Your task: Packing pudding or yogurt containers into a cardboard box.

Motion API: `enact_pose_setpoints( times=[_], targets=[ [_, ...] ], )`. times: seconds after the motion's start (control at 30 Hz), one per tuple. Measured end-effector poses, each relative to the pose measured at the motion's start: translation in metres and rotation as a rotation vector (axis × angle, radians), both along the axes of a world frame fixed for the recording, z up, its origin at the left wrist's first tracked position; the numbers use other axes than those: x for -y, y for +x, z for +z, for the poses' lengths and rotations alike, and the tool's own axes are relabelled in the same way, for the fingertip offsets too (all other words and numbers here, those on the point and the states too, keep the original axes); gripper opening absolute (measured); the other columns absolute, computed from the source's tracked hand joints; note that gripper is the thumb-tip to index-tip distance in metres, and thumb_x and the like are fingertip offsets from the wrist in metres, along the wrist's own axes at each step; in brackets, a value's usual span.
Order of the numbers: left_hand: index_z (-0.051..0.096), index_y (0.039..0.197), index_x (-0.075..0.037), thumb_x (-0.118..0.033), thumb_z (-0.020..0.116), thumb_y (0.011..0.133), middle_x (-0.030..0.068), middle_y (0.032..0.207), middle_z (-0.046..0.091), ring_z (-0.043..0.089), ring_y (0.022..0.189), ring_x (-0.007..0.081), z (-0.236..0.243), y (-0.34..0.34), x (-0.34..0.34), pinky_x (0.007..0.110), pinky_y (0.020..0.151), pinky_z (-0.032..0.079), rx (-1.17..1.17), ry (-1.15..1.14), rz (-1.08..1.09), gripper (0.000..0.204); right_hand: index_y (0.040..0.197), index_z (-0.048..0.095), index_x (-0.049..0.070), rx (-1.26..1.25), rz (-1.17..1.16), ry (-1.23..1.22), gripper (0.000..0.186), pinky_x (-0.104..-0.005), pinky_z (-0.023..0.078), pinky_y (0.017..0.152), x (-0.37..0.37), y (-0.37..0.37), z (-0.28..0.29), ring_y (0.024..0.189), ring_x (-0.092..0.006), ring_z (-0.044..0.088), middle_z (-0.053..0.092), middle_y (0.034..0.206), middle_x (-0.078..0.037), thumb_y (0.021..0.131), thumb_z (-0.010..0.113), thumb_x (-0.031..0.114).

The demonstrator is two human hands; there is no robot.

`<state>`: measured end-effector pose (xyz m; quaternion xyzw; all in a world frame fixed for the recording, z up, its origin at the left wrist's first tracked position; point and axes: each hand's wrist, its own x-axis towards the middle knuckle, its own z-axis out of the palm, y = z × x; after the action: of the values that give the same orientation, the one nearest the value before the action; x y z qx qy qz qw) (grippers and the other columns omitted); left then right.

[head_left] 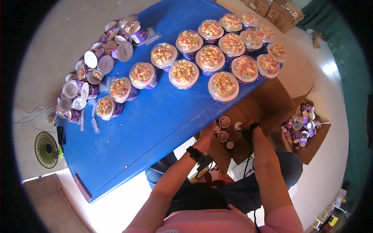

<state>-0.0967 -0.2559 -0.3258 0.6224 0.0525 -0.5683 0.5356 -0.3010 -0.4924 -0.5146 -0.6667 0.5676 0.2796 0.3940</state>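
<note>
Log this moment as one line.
Left hand: beside cups, grip unclear | Right hand: at white-topped cup, grip unclear | Cardboard box: open, cups inside | Blue table: lidded cups standing

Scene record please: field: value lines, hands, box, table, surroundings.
left_hand: left hand at the near-left side of the open brown cardboard box, beside small round cups; grip unclear
right_hand: right hand reaching into that box, by a white round-topped cup; grip unclear
table: blue flat-topped table
on_table: spaced purple cups with clear domed lids, yellow and pink pieces visible; jumbled purple-and-white cups along left edge
right_side: second brown cardboard box, holding mixed cups
left_side: green round fan
</note>
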Motion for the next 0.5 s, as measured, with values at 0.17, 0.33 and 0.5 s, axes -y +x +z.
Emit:
enact_pose_setpoints(
  times=[0.17,0.33,0.5],
  targets=[
    [0.054,0.118,-0.011,-0.041,0.057,0.092,0.0037,0.108,0.056,0.054,0.094,0.0171,-0.023,0.008,-0.027,0.035,0.081,0.045,-0.037,0.005,-0.041,0.040,0.109,0.067,0.003,-0.019,0.321,0.049,0.065,-0.0370,0.051,0.084,-0.018,0.014,-0.071,0.099,-0.0258,0.064,0.067,0.108,-0.015,0.068,0.075,0.053],
    [0.055,0.101,-0.013,-0.036,0.058,0.093,-0.0023,0.087,0.052,0.051,0.073,0.0106,-0.002,-0.006,-0.013,0.025,0.063,0.042,0.018,-0.078,-0.018,0.024,0.109,0.068,0.005,-0.128,0.637,0.033,0.058,-0.0391,0.046,0.092,-0.007,-0.010,-0.127,0.106,-0.0275,0.061,0.064,0.115,-0.016,0.077,0.064,0.053],
    [0.056,0.106,-0.011,-0.031,0.061,0.092,0.0002,0.096,0.055,0.053,0.089,0.0130,-0.014,0.007,-0.033,0.031,0.078,0.045,0.005,0.003,-0.100,0.025,0.108,0.068,0.006,0.014,0.620,0.152,0.050,-0.0392,0.044,0.096,-0.055,0.025,-0.082,0.108,-0.0291,0.060,0.064,0.115,-0.016,0.083,0.059,0.048]
  ],
)
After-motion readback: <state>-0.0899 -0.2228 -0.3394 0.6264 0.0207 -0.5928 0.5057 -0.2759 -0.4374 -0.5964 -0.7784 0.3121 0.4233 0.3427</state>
